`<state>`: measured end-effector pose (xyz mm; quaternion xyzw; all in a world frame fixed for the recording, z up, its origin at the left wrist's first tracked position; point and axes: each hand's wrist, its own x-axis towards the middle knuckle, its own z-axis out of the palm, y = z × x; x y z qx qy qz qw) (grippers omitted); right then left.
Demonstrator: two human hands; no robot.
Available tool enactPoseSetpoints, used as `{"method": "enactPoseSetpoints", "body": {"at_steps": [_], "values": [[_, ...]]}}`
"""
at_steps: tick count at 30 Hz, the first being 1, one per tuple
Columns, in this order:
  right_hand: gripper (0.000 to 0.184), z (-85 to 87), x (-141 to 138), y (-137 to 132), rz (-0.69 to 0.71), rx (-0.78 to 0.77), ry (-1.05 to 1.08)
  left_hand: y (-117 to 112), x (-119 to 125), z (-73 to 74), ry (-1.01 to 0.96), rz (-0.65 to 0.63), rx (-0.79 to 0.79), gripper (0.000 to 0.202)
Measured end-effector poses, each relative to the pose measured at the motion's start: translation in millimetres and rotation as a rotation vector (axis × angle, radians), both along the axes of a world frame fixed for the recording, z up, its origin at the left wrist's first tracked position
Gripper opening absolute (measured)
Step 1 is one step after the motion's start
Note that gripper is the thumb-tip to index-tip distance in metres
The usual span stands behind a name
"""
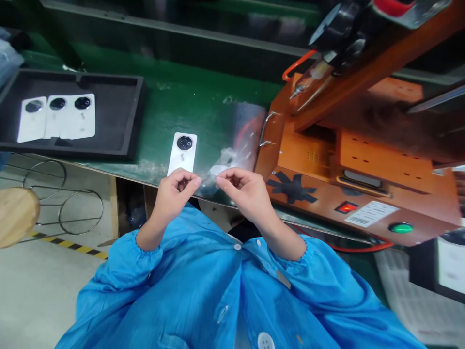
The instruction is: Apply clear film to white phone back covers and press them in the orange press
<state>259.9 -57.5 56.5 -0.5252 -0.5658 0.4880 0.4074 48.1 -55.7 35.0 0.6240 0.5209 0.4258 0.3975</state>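
Both hands are held close together over the front edge of the green bench. My left hand [176, 191] is closed in a pinch, thumb against the fingers. Facing it, my right hand [249, 194] pinches too. A small piece of clear film [208, 181] shows faintly between the fingertips; its outline is blurred. Just beyond my left hand lies a white phone back cover [182, 156] with a round black camera area, its lower end hidden by the hand. Crumpled clear plastic [236, 157] lies beyond my right fingers.
A black tray [116, 131] at the left holds three white phone back covers [78, 118]. To the right stands an orange press machine [301, 155] with a lit red switch [347, 207] and a green button [401, 227]. A wooden stool [16, 215] is at lower left.
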Motion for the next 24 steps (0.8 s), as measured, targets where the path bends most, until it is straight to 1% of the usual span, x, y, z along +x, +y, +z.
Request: {"method": "enactPoseSetpoints", "body": {"at_steps": [1,3,5,7,8,10,12,14,18,21,24], "values": [[0.029,1.0,-1,3,0.023,0.04,-0.083,2,-7,-3.2,0.071,-0.008,0.046,0.028],[0.022,3.6,-3,13,0.035,0.145,-0.251,6,-24,-12.0,0.287,-0.008,0.168,0.037],[0.018,6.1,-8,31,0.021,0.2,-0.345,8,-38,-23.6,0.53,-0.031,0.282,0.055],[0.019,6.8,-16,53,0.012,0.152,-0.339,4,-45,-36.3,0.7,-0.101,0.352,0.071],[0.02,6.0,-20,65,0.018,0.105,-0.315,0,-44,-42.4,0.742,-0.135,0.371,0.073],[0.021,2.1,-31,86,0.048,0.009,-0.256,-12,-38,-53.3,0.768,-0.144,0.398,0.064],[0.023,-4.6,-41,100,0.083,-0.07,-0.226,-23,-28,-61.5,0.747,-0.095,0.411,0.052],[0.026,-12.3,-46,108,0.109,-0.117,-0.258,-29,-21,-67.3,0.707,-0.047,0.421,0.05],[0.027,-23.7,-44,112,0.174,-0.146,-0.38,-28,-18,-73.8,0.622,-0.019,0.405,0.052],[0.026,-26.7,-40,115,0.195,-0.15,-0.422,-26,-19,-75.9,0.575,-0.03,0.386,0.053],[0.027,-27.5,-40,119,0.215,-0.115,-0.464,-26,-19,-76.6,0.575,-0.028,0.398,0.053]]}}
